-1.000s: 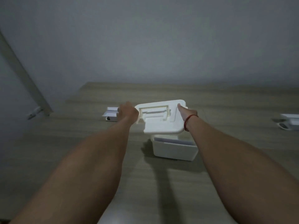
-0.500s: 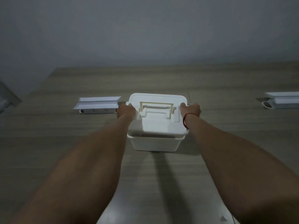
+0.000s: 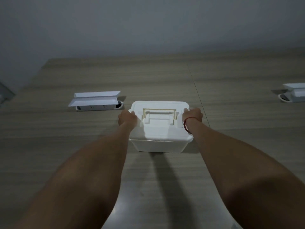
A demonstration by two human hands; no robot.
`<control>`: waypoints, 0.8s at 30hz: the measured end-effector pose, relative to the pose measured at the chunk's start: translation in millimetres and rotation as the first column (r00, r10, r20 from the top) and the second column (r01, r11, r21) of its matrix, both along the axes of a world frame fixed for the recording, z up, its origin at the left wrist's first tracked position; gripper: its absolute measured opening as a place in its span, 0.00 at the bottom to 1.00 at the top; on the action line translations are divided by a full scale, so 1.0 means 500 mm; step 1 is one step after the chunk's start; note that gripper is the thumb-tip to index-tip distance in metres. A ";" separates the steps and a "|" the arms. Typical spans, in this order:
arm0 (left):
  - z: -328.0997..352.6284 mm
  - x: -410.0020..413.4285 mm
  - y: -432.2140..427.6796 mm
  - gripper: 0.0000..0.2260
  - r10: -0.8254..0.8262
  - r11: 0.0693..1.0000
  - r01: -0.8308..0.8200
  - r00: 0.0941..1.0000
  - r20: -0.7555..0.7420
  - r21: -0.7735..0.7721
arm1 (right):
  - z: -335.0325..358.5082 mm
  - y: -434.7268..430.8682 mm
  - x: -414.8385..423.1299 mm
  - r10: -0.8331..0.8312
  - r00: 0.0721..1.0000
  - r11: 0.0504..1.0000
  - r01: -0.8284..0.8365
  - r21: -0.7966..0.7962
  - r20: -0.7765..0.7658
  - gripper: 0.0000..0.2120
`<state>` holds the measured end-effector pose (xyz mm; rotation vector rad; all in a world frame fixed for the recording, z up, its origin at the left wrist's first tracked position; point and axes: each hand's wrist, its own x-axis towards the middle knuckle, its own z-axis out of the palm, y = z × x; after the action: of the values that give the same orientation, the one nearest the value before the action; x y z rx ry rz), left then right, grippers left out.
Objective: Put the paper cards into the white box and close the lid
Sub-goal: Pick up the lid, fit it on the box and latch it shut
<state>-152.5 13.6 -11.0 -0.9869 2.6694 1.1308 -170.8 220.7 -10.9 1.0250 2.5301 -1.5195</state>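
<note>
Lid now seated, hands flanking it

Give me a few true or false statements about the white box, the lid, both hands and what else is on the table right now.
1. The lid sits on top of the white box. True.
2. The left hand rests flat on the table, away from the box. False: it grips the lid's left edge.
3. The right hand holds the lid's right edge, with a red band on its wrist. True.
4. The lid's handle is raised upright. False: it lies flat in its recess.
5. An open power socket unit lies to the right of the box. False: it is to the left.
</note>
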 end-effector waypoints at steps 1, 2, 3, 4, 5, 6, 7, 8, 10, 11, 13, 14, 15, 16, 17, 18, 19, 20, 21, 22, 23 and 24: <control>-0.002 0.000 -0.001 0.20 -0.001 1.000 0.001 1.000 -0.001 -0.001 | -0.001 -0.001 -0.002 0.005 1.000 1.000 -0.005 0.015 0.001 0.16; -0.002 0.000 -0.002 0.20 -0.003 1.000 0.003 1.000 -0.001 -0.004 | -0.003 -0.002 -0.004 0.011 1.000 1.000 -0.011 0.025 0.002 0.16; -0.001 0.001 -0.004 0.20 -0.002 1.000 0.002 1.000 0.000 -0.005 | -0.003 -0.003 -0.005 0.020 1.000 0.999 -0.020 0.036 0.004 0.17; -0.001 0.002 -0.005 0.20 -0.001 1.000 0.001 1.000 -0.001 -0.002 | -0.004 -0.004 -0.006 0.031 1.000 0.998 -0.031 0.049 0.004 0.17; -0.001 0.003 -0.008 0.20 0.000 1.000 0.000 1.000 -0.001 0.001 | -0.003 -0.006 -0.005 0.044 0.999 0.997 -0.044 0.067 0.005 0.17; -0.003 0.004 -0.011 0.20 -0.002 1.000 0.002 1.000 -0.005 0.003 | -0.005 -0.009 -0.005 0.059 0.998 0.995 -0.059 0.085 0.006 0.17; -0.004 0.006 -0.014 0.20 -0.005 1.000 0.005 1.000 -0.009 0.004 | -0.006 -0.011 -0.004 0.073 0.997 0.992 -0.073 0.099 0.006 0.18; -0.005 0.009 -0.014 0.20 -0.007 1.000 0.007 1.000 -0.011 0.005 | -0.008 -0.012 -0.003 0.087 0.996 0.990 -0.087 0.110 0.005 0.18; -0.006 0.011 -0.014 0.21 -0.002 1.000 0.002 1.000 -0.009 0.010 | -0.011 -0.014 -0.002 0.106 0.994 0.986 -0.103 0.133 -0.010 0.19; -0.006 0.012 -0.013 0.21 0.001 1.000 0.000 1.000 -0.005 0.018 | -0.011 -0.015 -0.001 0.114 0.993 0.983 -0.110 0.147 -0.018 0.19; -0.010 0.014 -0.011 0.22 0.013 0.999 -0.014 1.000 0.015 0.043 | -0.015 -0.015 0.002 0.126 0.991 0.978 -0.117 0.175 -0.040 0.18; -0.014 0.016 -0.009 0.22 0.019 0.998 -0.020 0.999 0.026 0.052 | -0.019 -0.015 0.005 0.134 0.989 0.974 -0.121 0.191 -0.056 0.18; -0.019 0.020 -0.007 0.22 0.022 0.998 -0.024 0.999 0.034 0.054 | -0.022 -0.016 0.010 0.143 0.987 0.970 -0.126 0.210 -0.071 0.17; -0.025 0.026 -0.005 0.22 0.021 0.998 -0.023 0.999 0.033 0.050 | -0.028 -0.018 0.015 0.152 0.984 0.965 -0.129 0.228 -0.088 0.17; -0.030 0.031 -0.003 0.22 0.016 0.999 -0.017 0.999 0.027 0.046 | -0.029 -0.020 0.021 0.158 0.982 0.962 -0.130 0.240 -0.101 0.16; -0.033 0.033 -0.002 0.22 0.006 0.999 -0.007 1.000 0.019 0.046 | -0.030 -0.020 0.022 0.158 0.981 0.962 -0.127 0.243 -0.110 0.16; -0.033 0.033 -0.003 0.22 -0.002 0.999 0.001 1.000 0.018 0.048 | -0.026 -0.021 0.021 0.152 0.983 0.964 -0.124 0.237 -0.107 0.16; -0.031 0.031 -0.003 0.22 -0.008 0.999 0.007 1.000 0.023 0.052 | -0.021 -0.020 0.019 0.146 0.985 0.967 -0.121 0.224 -0.095 0.17; -0.029 0.028 -0.005 0.22 -0.013 0.998 0.011 0.999 0.034 0.061 | -0.015 -0.019 0.017 0.143 0.987 0.972 -0.125 0.201 -0.077 0.17; -0.027 0.024 -0.007 0.23 -0.019 0.997 0.016 0.999 0.043 0.075 | -0.013 -0.018 0.015 0.139 0.989 0.977 -0.127 0.169 -0.058 0.18; -0.024 0.020 -0.009 0.24 -0.023 0.996 0.018 0.998 0.051 0.092 | -0.010 -0.017 0.017 0.127 0.991 0.985 -0.122 0.124 -0.033 0.19; -0.022 0.019 -0.013 0.25 -0.021 0.994 0.014 0.998 0.058 0.111 | -0.011 -0.015 0.021 0.108 0.994 0.991 -0.107 0.075 -0.001 0.21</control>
<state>-143.0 7.3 -22.1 -0.9611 2.5345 1.2111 -160.3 213.0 -16.3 0.8774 2.6172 -1.4122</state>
